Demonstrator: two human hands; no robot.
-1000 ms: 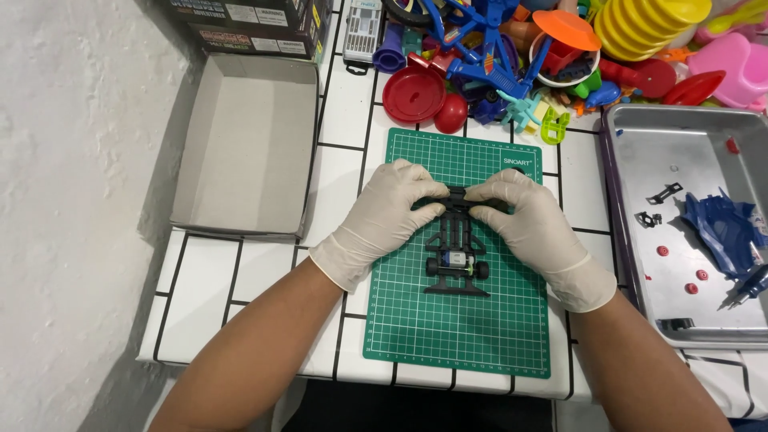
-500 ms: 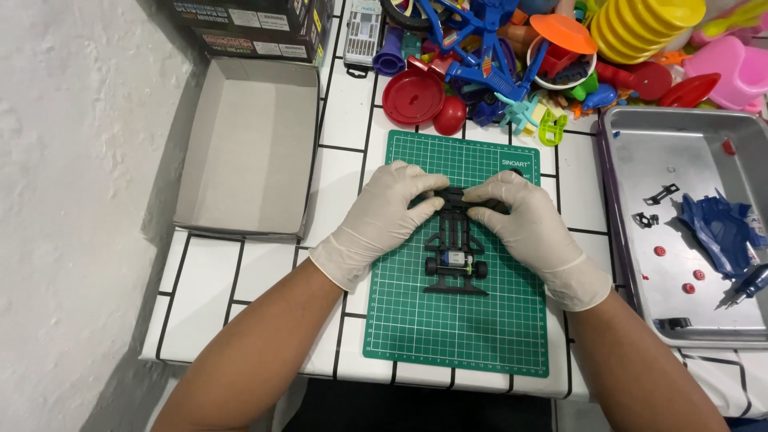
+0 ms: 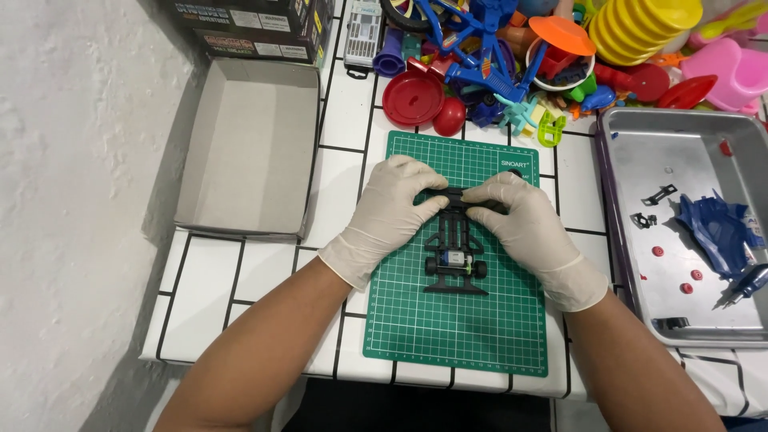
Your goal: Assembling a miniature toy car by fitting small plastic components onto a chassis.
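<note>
Squarely at the middle of a green gridded cutting mat (image 3: 456,336), a small black plastic toy car chassis (image 3: 456,250) with a silvery motor at its near end lies flat while two hands in cream-coloured latex gloves work on its far end. Both the left hand (image 3: 390,210) and the right hand (image 3: 524,226) curl their fingers and thumbs around the far crossbar of the chassis from opposite sides, pinching it between them; the matched grip seems meant to steady the light frame and press evenly on both ends of the bar, with the mat giving a firm, non-slip base over the white tiled table (image 3: 256,280). To the left, an open, shallow grey cardboard box (image 3: 248,152) sits against the wall, near but apart from the mat. To the right, a shiny metal tray (image 3: 640,144) holds loose bits kept from rolling away: small red round pieces, black clips, a crumpled blue plastic piece (image 3: 712,228) and the tip of a tool at its edge. Beyond the mat, a heap of bright plastic toys (image 3: 520,64) in red, blue, yellow and pink lies pushed to the back, well out of the hands' way.
</note>
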